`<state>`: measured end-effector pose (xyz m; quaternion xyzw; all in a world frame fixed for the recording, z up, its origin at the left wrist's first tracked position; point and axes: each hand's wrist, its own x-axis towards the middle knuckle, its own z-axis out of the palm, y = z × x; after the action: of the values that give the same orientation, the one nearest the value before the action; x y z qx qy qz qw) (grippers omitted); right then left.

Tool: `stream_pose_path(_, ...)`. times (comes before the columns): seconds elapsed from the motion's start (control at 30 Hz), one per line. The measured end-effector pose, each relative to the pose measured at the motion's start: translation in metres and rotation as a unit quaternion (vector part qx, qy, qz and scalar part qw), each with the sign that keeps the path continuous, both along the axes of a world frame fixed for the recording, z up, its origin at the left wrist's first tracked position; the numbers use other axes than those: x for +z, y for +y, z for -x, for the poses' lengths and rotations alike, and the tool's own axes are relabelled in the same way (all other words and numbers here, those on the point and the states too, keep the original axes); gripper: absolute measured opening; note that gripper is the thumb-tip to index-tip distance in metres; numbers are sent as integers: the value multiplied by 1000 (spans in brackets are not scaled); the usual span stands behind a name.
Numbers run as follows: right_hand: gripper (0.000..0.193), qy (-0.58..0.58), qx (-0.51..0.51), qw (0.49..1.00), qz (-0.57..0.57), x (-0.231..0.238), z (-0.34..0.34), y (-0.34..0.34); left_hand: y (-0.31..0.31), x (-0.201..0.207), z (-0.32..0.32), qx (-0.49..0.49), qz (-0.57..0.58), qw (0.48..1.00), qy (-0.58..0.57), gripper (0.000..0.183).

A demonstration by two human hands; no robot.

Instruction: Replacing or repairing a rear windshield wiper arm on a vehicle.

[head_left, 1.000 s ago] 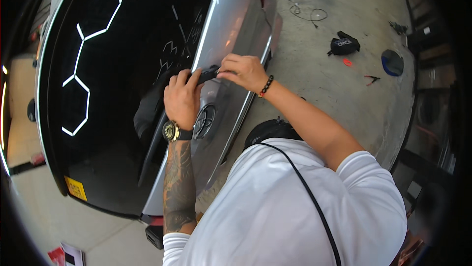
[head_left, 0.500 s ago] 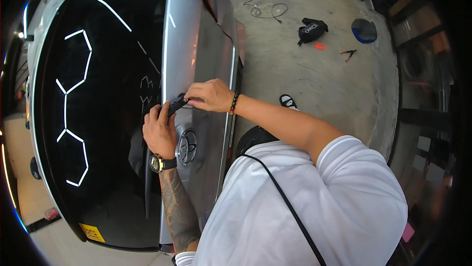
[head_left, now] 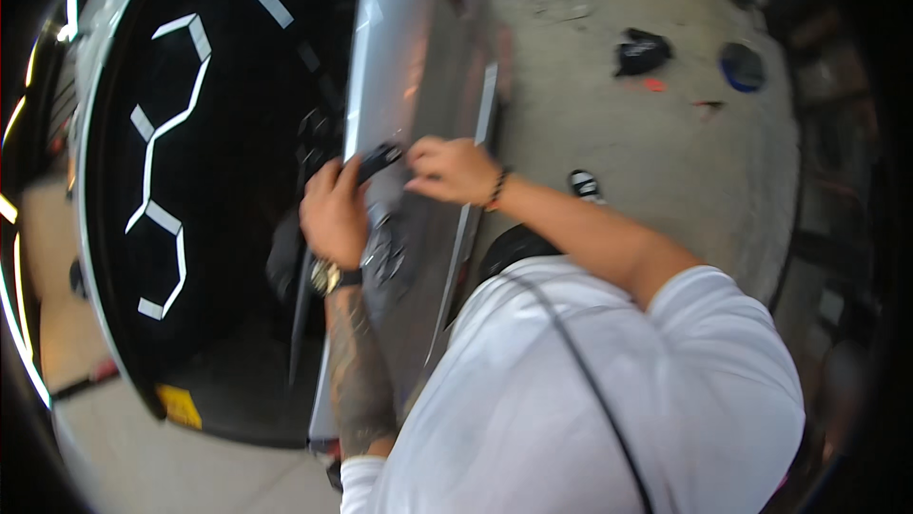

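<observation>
- While your left hand [head_left: 335, 216] grips the elongated black part with a round-fitted end [head_left: 378, 163], its fingers bent over it, that part slants across the edge of the smooth silver metal tailgate panel [head_left: 433, 86].
- Your right hand [head_left: 458, 172] hangs just beside the part's round end, fingers curled toward the thumb; whether they pinch anything cannot be told through the blur.
- Right of your left hand sits the round silver emblem [head_left: 385, 252]; the glossy black glass rear window [head_left: 238, 200] spreads to your left.
</observation>
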<state>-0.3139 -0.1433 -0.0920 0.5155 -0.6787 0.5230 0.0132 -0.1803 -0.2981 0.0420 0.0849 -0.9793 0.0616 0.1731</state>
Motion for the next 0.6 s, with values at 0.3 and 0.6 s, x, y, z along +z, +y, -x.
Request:
stream_pose_path(0.3,42,-96,-10,995,-5,16,1,5,6,2,9,8,-5,1000,-1,37)
stream_pose_path(0.6,12,-8,-60,997,45,29,12,-10,5,0,7,2,-1,1000,6,37)
